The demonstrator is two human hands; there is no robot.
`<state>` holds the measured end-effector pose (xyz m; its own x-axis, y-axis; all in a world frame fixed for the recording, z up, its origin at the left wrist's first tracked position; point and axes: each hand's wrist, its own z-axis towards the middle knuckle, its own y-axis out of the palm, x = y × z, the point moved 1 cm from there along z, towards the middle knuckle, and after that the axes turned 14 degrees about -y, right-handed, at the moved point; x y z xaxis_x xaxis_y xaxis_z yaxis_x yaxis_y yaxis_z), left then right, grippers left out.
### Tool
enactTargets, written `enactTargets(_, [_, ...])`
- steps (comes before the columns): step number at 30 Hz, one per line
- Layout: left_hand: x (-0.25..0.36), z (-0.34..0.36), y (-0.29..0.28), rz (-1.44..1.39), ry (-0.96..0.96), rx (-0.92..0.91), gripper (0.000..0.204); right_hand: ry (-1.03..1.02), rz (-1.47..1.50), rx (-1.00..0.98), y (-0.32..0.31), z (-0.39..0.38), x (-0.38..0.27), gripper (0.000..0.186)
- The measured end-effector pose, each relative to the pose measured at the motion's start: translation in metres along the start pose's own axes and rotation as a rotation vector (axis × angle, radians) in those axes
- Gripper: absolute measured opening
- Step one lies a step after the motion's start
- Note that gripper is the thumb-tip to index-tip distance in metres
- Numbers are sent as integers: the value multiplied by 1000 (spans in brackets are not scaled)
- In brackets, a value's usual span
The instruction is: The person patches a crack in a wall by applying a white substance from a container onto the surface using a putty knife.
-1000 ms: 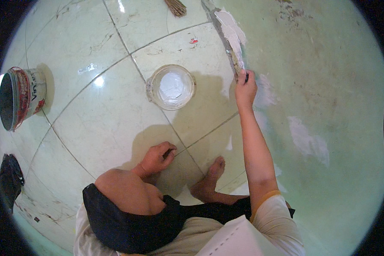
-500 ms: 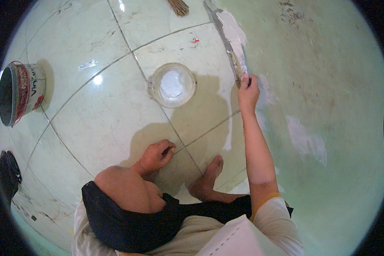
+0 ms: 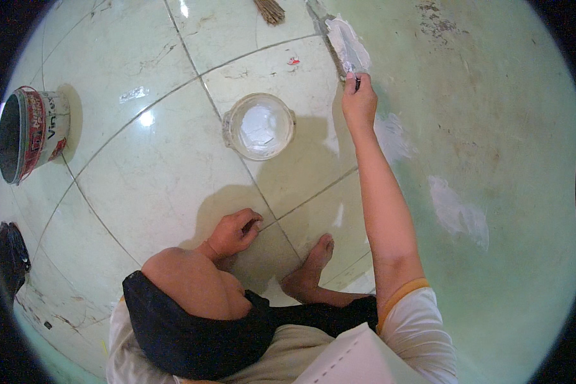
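Note:
My right hand (image 3: 358, 96) grips a putty knife (image 3: 351, 64) by its dark handle, its blade against a thick smear of white paste (image 3: 345, 35) where the green wall (image 3: 505, 128) borders the tiles. Below and left of it, a round translucent tub (image 3: 258, 127) holding white paste rests on the tiled floor (image 3: 153, 211). My left hand (image 3: 235, 232) hangs low beside my bent knee, fingers loosely curled, thumb apart, holding nothing visible. My bare foot (image 3: 310, 269) is on the tiles to its right.
At the left a printed bucket (image 3: 35, 134) lies near a black bag (image 3: 11, 256). A straw brush (image 3: 269, 11) is at the top edge. Pale dried patches (image 3: 457, 214) mark the wall beside my right forearm.
After dipping slightly toward me, my right hand has moved away from me along the wall's edge, carrying the knife up into the white smear. My left hand has barely moved.

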<state>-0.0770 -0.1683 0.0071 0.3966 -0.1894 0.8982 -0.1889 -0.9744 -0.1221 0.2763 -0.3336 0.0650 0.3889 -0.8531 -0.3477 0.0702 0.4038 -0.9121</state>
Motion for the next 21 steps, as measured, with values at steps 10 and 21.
enactTargets(10, [-12,-4,4,-20,23,43,13,184,50,-7,-45,-81,5,30])
enactTargets(21, [-7,0,5,5,11,27,13,-9,13,-1,3,25,-20,26])
